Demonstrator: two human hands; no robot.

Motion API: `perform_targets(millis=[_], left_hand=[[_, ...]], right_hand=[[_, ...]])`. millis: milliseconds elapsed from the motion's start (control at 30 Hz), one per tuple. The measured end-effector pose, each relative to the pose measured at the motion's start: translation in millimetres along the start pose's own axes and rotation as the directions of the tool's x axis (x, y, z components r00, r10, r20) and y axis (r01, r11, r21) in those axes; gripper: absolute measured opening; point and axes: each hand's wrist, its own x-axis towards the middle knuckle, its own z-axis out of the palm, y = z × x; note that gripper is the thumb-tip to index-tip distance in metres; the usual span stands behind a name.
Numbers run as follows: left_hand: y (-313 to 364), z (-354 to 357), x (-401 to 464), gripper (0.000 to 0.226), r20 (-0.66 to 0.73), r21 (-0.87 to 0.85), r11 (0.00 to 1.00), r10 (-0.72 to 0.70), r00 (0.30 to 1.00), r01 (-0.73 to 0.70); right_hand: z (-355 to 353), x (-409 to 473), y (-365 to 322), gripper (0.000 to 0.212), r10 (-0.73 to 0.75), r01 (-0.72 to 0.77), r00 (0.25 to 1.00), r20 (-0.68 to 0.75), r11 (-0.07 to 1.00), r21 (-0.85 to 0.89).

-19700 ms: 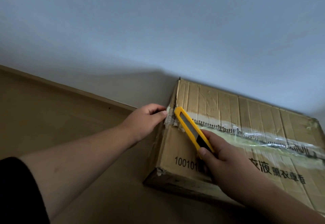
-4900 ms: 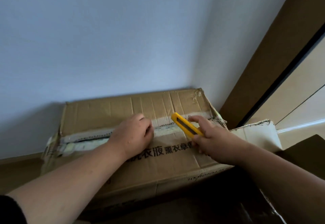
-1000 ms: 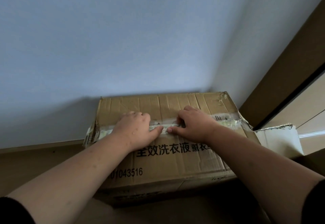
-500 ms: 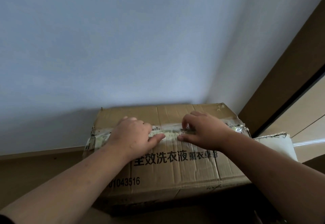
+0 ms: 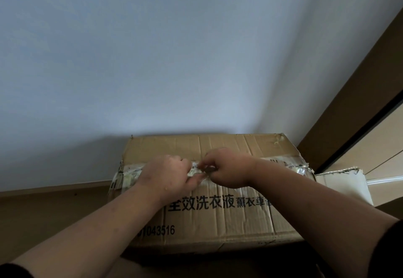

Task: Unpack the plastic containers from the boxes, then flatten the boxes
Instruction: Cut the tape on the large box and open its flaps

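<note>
Cardboard, creased and printed with black characters, one box (image 5: pixel 218 214) sits against the pale wall (image 5: pixel 174 59), its top seam covered in torn tape (image 5: pixel 283 166). Two hands meet at that seam: left hand (image 5: pixel 168 175) curled, thumb on tape; right hand (image 5: pixel 229 168) pinching the tape

Wall (image 5: pixel 174 48): plain pale blue-grey, meets a second wall at a corner on the right.
Skirting (image 5: pixel 54 188): brown strip along the wall's foot, left side.
Door frame (image 5: pixel 349 103): brown, slanting up the right edge; dark gap beside it.
Floor (image 5: pixel 43 223): brown, in shadow.
</note>
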Motion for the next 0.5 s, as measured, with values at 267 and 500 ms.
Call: perform_targets(millis=[267, 500], left_hand=[[0.4, 15.7, -0.5, 0.055, 0.057, -0.046, 0.999, 0.024, 0.998, -0.022], [-19.7, 27.7, -0.8, 0.061, 0.131, -0.063, 0.998, 0.022, 0.991, -0.014]], right_hand=[[-0.9, -4.5, 17.8, 0.031, 0.109, -0.108, 0.992, 0.057, 0.994, -0.03], [1.1, -39.8, 92.4, 0.101, 0.347, -0.334, 0.938, 0.016, 0.914, -0.231]])
